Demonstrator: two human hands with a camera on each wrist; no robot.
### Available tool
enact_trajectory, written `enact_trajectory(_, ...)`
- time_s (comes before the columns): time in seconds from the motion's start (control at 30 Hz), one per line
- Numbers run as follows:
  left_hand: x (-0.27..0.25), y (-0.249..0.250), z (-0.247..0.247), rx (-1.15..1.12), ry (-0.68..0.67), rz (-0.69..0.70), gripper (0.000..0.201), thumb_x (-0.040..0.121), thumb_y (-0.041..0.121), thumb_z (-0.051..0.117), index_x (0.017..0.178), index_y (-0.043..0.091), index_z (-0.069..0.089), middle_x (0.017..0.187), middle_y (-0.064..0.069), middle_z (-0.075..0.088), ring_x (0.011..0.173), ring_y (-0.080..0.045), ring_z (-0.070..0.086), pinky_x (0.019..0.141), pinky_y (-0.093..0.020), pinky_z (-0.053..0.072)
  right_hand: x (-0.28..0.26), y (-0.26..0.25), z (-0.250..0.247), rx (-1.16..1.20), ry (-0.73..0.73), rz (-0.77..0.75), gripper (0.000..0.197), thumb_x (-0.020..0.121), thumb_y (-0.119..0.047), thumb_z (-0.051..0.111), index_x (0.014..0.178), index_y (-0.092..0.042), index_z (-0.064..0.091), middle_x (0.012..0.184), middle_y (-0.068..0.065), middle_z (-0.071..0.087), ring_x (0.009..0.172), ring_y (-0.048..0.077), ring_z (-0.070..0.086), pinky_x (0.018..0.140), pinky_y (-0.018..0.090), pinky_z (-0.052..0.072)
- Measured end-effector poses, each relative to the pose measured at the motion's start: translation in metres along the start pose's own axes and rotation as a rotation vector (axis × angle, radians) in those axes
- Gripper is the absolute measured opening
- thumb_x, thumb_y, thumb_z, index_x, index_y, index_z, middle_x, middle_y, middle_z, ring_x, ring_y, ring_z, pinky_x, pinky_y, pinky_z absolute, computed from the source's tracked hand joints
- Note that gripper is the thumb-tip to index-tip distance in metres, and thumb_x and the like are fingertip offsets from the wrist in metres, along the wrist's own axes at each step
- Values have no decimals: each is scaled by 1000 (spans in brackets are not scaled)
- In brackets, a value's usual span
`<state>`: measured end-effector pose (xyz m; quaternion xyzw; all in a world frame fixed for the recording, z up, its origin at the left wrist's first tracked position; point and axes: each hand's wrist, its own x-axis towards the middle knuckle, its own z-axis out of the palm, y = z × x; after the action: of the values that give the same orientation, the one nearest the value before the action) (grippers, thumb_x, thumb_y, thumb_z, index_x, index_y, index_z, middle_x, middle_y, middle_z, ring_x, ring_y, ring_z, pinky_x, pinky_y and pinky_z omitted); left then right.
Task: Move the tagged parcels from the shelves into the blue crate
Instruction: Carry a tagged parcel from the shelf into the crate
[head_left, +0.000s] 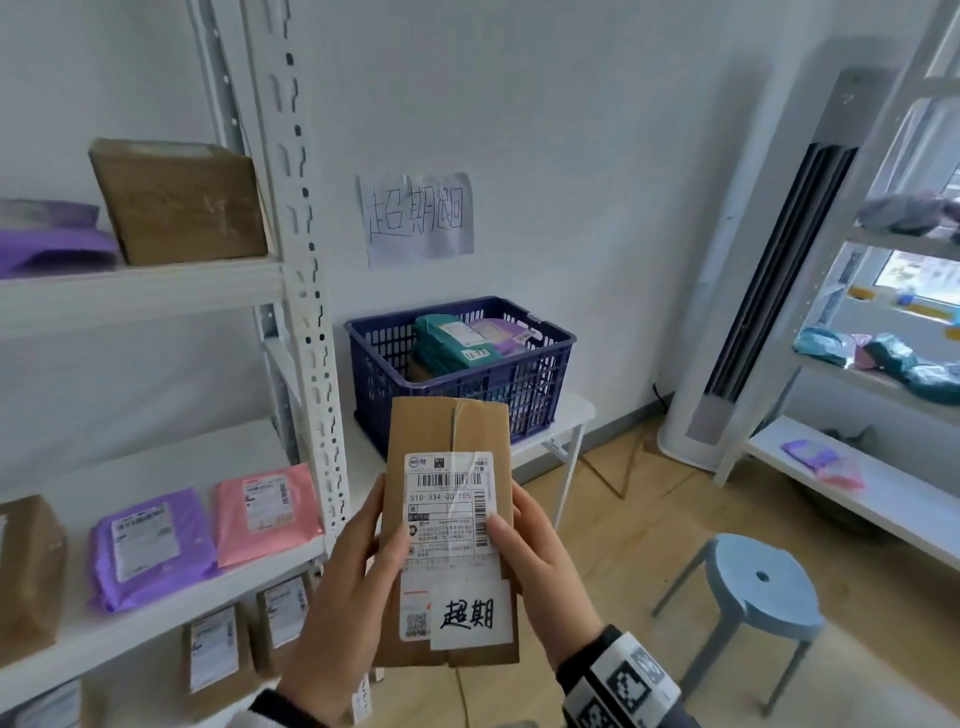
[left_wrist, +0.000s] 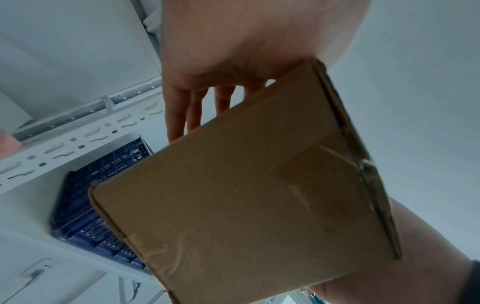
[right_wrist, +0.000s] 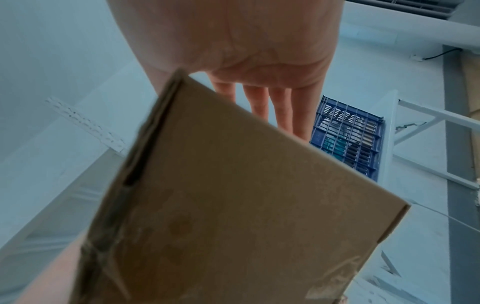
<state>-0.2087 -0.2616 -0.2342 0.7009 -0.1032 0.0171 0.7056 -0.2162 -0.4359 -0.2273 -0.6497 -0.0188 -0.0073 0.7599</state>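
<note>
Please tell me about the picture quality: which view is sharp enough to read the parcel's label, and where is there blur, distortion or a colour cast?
Head view: sharp; the cardboard parcel label and handwritten tag are readable, though the wide lens bends the shelf upright. Left wrist view: dim, bluish, the parcel's underside soft, the blue crate smeared. Right wrist view: the same cold cast, the parcel blurred, the right hand pale.

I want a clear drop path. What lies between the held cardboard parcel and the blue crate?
Nothing: in the head view the cardboard parcel, held by left hand and right hand, fronts the blue crate with only air between.
</note>
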Motion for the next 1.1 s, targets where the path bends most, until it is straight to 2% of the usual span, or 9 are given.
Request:
enact_trajectory(0.13, 17, 4, 24, -38, -20, 16, 43, 92, 48, 51, 132, 59, 41, 129, 25, 57, 118, -2, 57, 98, -34, 48, 13, -8, -26, -4, -24, -9, 55, 81, -33, 59, 134, -29, 44, 123, 2, 65, 98, 18, 70, 72, 26, 56)
enact_trajectory(0.27, 46, 0, 38, -44, -38, 16, 50, 91, 39, 46, 139, 48, 38, 129, 25, 58, 116, 1, 57, 89, -20, 50, 41, -7, -43, 4, -25, -11, 54, 81, -33, 58, 134, -29, 45, 119, 1, 68, 98, 19, 70, 72, 26, 56)
enact_trajectory(0.37, 78, -9, 41, -29, -8, 26, 50, 91, 42, 47, 140, 49, 38, 133, 23, 56, 118, 1, 56, 96, -27, 49, 74, -8, -52, -4, -35, -24, 57, 81, -33, 57, 135, -27, 44, 116, 2, 69, 96, 20, 70, 70, 26, 57)
enact_trajectory(0.5, 131, -12, 45, -25, -2, 99, 46, 94, 37, 46, 137, 49, 41, 128, 27, 57, 114, 7, 55, 85, -9, 48, 127, -11, -59, -27, -18, -62, 55, 83, -32, 56, 137, -28, 43, 116, 2, 68, 96, 21, 70, 71, 28, 57)
enact_trajectory(0.6, 173, -4, 47, -17, -32, 141, 43, 92, 38, 44, 131, 53, 40, 123, 29, 60, 111, 7, 58, 89, -15, 50, 171, -21, -65, -53, -4, -80, 47, 93, -24, 52, 139, -26, 42, 117, 4, 67, 95, 20, 70, 70, 27, 57)
enact_trajectory(0.67, 200, 1, 48, -10, -38, 157, 42, 90, 39, 43, 129, 54, 39, 117, 32, 61, 107, 7, 59, 82, -10, 50, 198, -29, -69, -72, 5, -94, 45, 96, -21, 50, 140, -22, 41, 118, 5, 67, 95, 19, 70, 70, 26, 57)
enact_trajectory(0.77, 237, 4, 49, 2, -41, 168, 40, 95, 35, 42, 132, 51, 40, 121, 25, 62, 108, 4, 60, 76, -9, 50, 233, -39, -73, -99, 21, -108, 45, 97, -22, 49, 142, -20, 40, 118, 5, 66, 93, 17, 71, 67, 24, 57)
enact_trajectory(0.9, 272, 5, 50, 17, -47, 174, 34, 98, 32, 40, 126, 51, 43, 121, 21, 63, 110, 0, 61, 78, -12, 51, 270, -44, -75, -138, 25, -106, 46, 98, -28, 50, 143, -25, 40, 117, 2, 67, 94, 16, 71, 71, 27, 58)
enact_trajectory(1.1, 317, -4, 53, 46, 33, 180, 35, 101, 30, 40, 133, 44, 43, 128, 15, 61, 116, -4, 59, 91, -21, 52, 324, -47, -83, -89, -54, -115, 43, 99, -23, 48, 142, -21, 41, 119, 5, 66, 93, 16, 70, 69, 25, 57)
